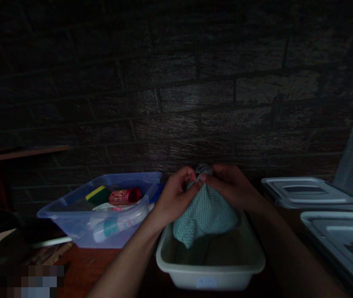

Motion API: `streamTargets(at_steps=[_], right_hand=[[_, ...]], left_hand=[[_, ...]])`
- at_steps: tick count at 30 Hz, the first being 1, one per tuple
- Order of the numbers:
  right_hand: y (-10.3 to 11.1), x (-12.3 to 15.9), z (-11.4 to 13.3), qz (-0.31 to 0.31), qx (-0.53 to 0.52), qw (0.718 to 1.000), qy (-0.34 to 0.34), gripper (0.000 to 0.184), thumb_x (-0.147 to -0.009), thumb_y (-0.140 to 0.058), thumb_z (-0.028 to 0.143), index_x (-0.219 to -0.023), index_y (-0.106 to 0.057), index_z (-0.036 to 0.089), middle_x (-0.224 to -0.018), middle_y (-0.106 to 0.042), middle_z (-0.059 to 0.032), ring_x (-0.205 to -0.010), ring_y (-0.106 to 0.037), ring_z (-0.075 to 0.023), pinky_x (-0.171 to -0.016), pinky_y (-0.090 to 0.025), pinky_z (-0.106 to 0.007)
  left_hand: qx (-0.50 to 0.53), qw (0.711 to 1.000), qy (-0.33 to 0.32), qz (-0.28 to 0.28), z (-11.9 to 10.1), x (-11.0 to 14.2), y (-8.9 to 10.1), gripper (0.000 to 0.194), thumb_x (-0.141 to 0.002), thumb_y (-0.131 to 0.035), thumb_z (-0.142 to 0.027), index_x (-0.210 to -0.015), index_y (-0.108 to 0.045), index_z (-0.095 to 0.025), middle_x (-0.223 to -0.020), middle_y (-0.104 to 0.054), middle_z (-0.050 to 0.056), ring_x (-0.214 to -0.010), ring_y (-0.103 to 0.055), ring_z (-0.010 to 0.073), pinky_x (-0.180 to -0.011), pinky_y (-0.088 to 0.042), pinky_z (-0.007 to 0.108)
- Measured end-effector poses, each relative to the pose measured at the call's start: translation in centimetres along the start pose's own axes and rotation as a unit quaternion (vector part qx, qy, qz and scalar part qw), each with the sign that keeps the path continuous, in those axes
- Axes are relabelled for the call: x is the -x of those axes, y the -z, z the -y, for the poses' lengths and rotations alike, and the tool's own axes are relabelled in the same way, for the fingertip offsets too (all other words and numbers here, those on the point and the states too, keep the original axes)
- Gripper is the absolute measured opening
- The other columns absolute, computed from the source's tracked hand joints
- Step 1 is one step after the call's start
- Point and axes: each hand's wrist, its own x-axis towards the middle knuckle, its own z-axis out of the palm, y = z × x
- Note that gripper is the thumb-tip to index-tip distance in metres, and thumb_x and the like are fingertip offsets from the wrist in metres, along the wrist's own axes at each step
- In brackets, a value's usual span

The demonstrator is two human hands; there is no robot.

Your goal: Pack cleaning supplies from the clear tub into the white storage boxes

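Observation:
Between my two hands hangs a teal textured cloth (209,213), pinched along its upper edge. My left hand (178,194) grips it from the left with thumb and fingers closed. On the other side my right hand (232,184) pinches the same cloth, its thumb close to the left thumb. A dark patterned bit of fabric (203,168) shows above the thumbs; whether it belongs to the cloth I cannot tell. Below is a white plastic basin (210,271), with the cloth's lower part hanging over its inside. What lies at the basin's bottom is too dark to make out.
To the left stands a clear bluish plastic bin (71,225) holding a yellow-green sponge (98,195), a red container (123,196) and a white bottle (114,227). Two grey lids (319,192) lie at the right. A dark brick wall (176,103) rises behind; a wooden shelf (24,154) juts out left.

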Motion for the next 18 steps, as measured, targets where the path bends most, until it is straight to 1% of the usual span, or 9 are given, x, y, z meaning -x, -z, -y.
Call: streamTargets(at_steps=[3, 6, 7, 8, 10, 12, 13, 16, 18], right_hand=[[-0.1, 0.0, -0.1, -0.012, 0.008, 1.000, -0.019, 0.038, -0.096, -0.063, 0.047, -0.070, -0.058, 0.019, -0.064, -0.044, 0.0044, -0.059, -0.039, -0.0119, -0.052, -0.028, -0.027], [0.2, -0.1, 0.1, -0.024, -0.037, 0.999, -0.017, 0.030, -0.095, -0.064, 0.042, -0.075, -0.063, 0.020, -0.066, -0.052, 0.0038, -0.059, -0.044, -0.0123, -0.053, -0.032, -0.027], [0.3, -0.2, 0.2, -0.030, -0.060, 0.998, -0.011, 0.026, -0.094, -0.065, 0.040, -0.077, -0.065, 0.020, -0.067, -0.055, 0.0036, -0.060, -0.047, -0.0126, -0.055, -0.034, -0.027], [0.5, -0.2, 0.3, -0.038, -0.082, 0.996, -0.004, 0.021, -0.093, -0.066, 0.037, -0.080, -0.068, 0.021, -0.070, -0.058, 0.0031, -0.062, -0.051, -0.0133, -0.057, -0.037, -0.027], [0.8, -0.2, 0.5, -0.063, -0.114, 0.991, 0.001, 0.013, -0.091, -0.067, 0.034, -0.089, -0.073, 0.022, -0.078, -0.066, 0.0016, -0.070, -0.058, -0.0155, -0.064, -0.043, -0.028], [1.2, -0.2, 0.4, -0.119, -0.122, 0.985, -0.024, 0.014, -0.088, -0.067, 0.033, -0.092, -0.076, 0.023, -0.083, -0.071, -0.0002, -0.077, -0.062, -0.0182, -0.070, -0.046, -0.030], [1.4, -0.2, 0.2, -0.166, -0.115, 0.978, -0.044, 0.015, -0.086, -0.068, 0.034, -0.091, -0.077, 0.023, -0.083, -0.072, -0.0009, -0.079, -0.063, -0.0194, -0.070, -0.046, -0.030], [2.1, -0.4, -0.8, -0.317, -0.082, 0.941, -0.087, 0.019, -0.078, -0.069, 0.035, -0.091, -0.077, 0.023, -0.088, -0.073, -0.0024, -0.087, -0.064, -0.0229, -0.072, -0.046, -0.031], [2.5, -0.6, -1.5, -0.361, -0.072, 0.926, -0.087, 0.023, -0.075, -0.067, 0.035, -0.092, -0.076, 0.023, -0.093, -0.073, -0.0031, -0.092, -0.063, -0.0242, -0.074, -0.045, -0.032]], left_hand=[[-0.034, 0.999, -0.012, -0.022, 0.1, 0.0, -0.1, 0.025, -0.088, -0.074, -0.021, -0.095, -0.050, -0.021, -0.085, -0.051, -0.003, -0.080, -0.050, 0.0135, -0.069, -0.040, 0.025], [-0.026, 1.000, 0.008, -0.015, 0.0, 0.1, 0.5, 0.045, -0.084, -0.079, -0.023, -0.119, -0.050, -0.023, -0.091, -0.055, -0.002, -0.081, -0.053, 0.0149, -0.066, -0.042, 0.025], [-0.032, 0.999, 0.015, 0.001, -0.1, 0.2, 0.9, 0.051, -0.084, -0.080, -0.025, -0.125, -0.050, -0.023, -0.093, -0.056, -0.001, -0.082, -0.054, 0.0155, -0.066, -0.043, 0.026], [-0.047, 0.998, 0.023, 0.028, -0.2, 0.2, 1.2, 0.052, -0.084, -0.080, -0.028, -0.127, -0.051, -0.023, -0.095, -0.058, 0.000, -0.083, -0.055, 0.0161, -0.067, -0.044, 0.027], [-0.084, 0.990, 0.046, 0.106, -0.5, 0.3, 2.1, 0.040, -0.086, -0.079, -0.034, -0.118, -0.060, -0.021, -0.097, -0.060, 0.001, -0.087, -0.057, 0.0171, -0.070, -0.044, 0.028], [-0.104, 0.978, 0.078, 0.166, -0.5, 0.3, 2.9, 0.026, -0.090, -0.074, -0.040, -0.103, -0.065, -0.019, -0.093, -0.061, 0.001, -0.084, -0.057, 0.0163, -0.069, -0.043, 0.027], [-0.100, 0.975, 0.094, 0.174, -0.5, 0.3, 3.3, 0.025, -0.092, -0.072, -0.042, -0.097, -0.065, -0.019, -0.088, -0.060, 0.000, -0.080, -0.055, 0.0151, -0.066, -0.041, 0.027], [-0.049, 0.980, 0.126, 0.147, -0.3, 0.2, 4.4, 0.024, -0.094, -0.070, -0.041, -0.092, -0.064, -0.018, -0.078, -0.055, -0.003, -0.071, -0.051, 0.0114, -0.061, -0.036, 0.024], [-0.009, 0.984, 0.132, 0.120, -0.1, 0.1, 5.0, 0.020, -0.093, -0.073, -0.037, -0.092, -0.065, -0.018, -0.078, -0.057, -0.003, -0.070, -0.051, 0.0100, -0.061, -0.036, 0.023]])
